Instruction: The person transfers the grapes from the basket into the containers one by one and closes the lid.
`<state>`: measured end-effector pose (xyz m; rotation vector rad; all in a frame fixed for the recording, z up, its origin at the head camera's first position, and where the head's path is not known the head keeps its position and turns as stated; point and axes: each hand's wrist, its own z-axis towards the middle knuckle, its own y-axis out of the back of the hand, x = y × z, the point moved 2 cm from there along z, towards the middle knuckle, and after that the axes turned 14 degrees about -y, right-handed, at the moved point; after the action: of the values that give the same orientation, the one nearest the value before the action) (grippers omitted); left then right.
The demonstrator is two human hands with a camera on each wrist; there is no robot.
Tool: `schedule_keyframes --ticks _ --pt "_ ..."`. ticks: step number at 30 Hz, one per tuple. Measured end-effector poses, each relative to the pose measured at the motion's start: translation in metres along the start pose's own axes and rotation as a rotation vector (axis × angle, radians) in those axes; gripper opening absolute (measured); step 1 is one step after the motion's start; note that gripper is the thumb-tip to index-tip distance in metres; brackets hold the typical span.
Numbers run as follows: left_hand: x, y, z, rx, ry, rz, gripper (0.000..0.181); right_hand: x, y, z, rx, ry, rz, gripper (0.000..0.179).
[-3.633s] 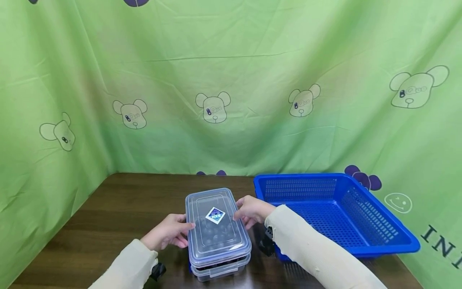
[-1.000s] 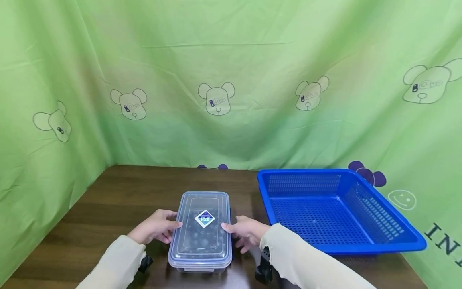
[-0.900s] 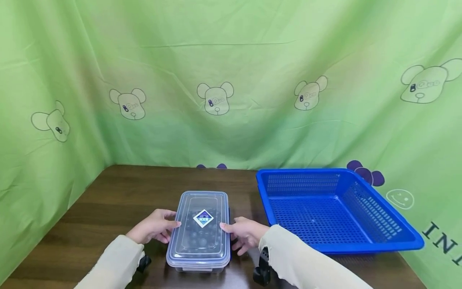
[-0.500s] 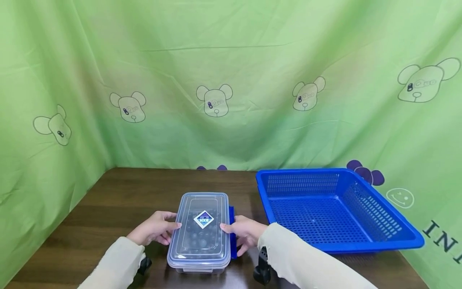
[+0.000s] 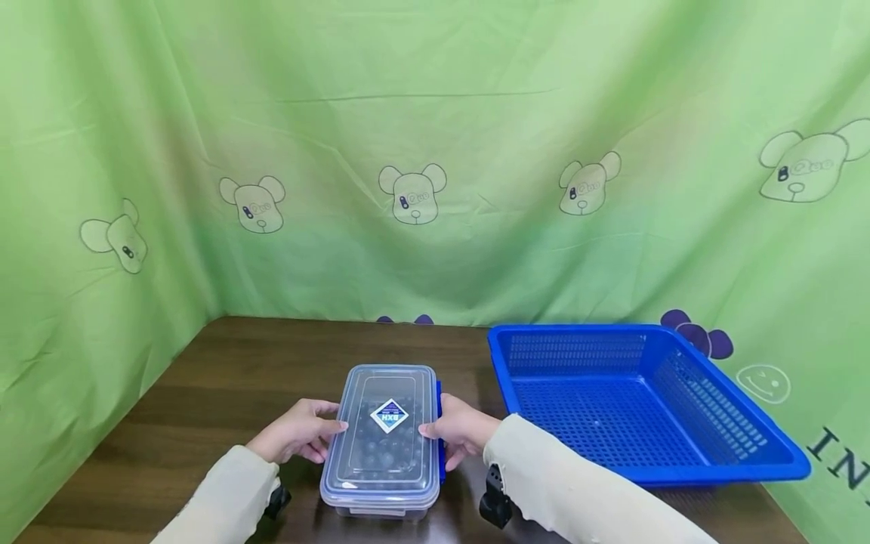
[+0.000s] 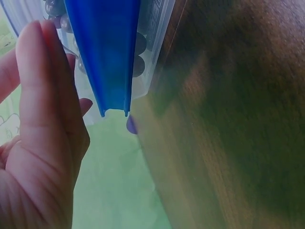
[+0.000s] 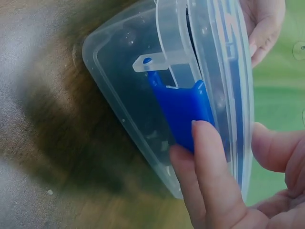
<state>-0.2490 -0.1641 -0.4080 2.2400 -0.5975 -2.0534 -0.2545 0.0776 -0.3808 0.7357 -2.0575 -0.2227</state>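
A clear plastic storage box [image 5: 381,468] with a diamond-shaped label [image 5: 390,415] on its lid sits on the brown table. Round dark balls [image 6: 138,66] show through its wall. My left hand [image 5: 299,432] holds the box's left side, thumb on the lid edge; in the left wrist view its fingers lie beside a long blue latch [image 6: 102,43]. On the other side, my right hand [image 5: 462,432] has its thumb on the lid's rim and its fingertips pressing the other blue latch [image 7: 178,107]. Near that latch, a narrow dark seam runs between lid and body in the right wrist view.
A large blue mesh basket [image 5: 612,408] stands to the right, close beyond my right forearm. Behind the table hangs a green curtain [image 5: 326,249] printed with bear heads. Black wrist devices [image 5: 495,499] sit under both cuffs.
Earlier the box was skewed with its lid raised at the near end; now it lies straighter with the lid down. The right latch swung up into sight, and my right fingers moved in against it.
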Motion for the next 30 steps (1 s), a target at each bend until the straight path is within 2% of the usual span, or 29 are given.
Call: schedule_keyframes --ticks 6,16,21,24,30 --pt "0.0007 -0.0013 0.0021 -0.014 0.009 0.002 0.051 0.002 -0.0025 -0.0006 -0.016 0.024 0.01 0.034" --pt "0.0047 -0.0013 -0.0003 -0.005 -0.018 -0.056 0.053 0.0053 -0.0077 -0.0005 -0.09 0.037 -0.062 0.044" --pt "0.004 -0.001 -0.0026 0.027 -0.048 -0.044 0.056 0.0094 -0.009 -0.0003 -0.081 0.039 -0.1 0.047" --pt "0.0032 -0.0011 -0.0029 0.039 -0.044 -0.014 0.057 0.0098 -0.0085 0.0001 -0.069 0.02 -0.104 0.053" --pt "0.0063 0.0032 0.0038 -0.033 0.014 0.031 0.065 0.0099 -0.0074 0.0049 -0.043 0.018 -0.085 0.061"
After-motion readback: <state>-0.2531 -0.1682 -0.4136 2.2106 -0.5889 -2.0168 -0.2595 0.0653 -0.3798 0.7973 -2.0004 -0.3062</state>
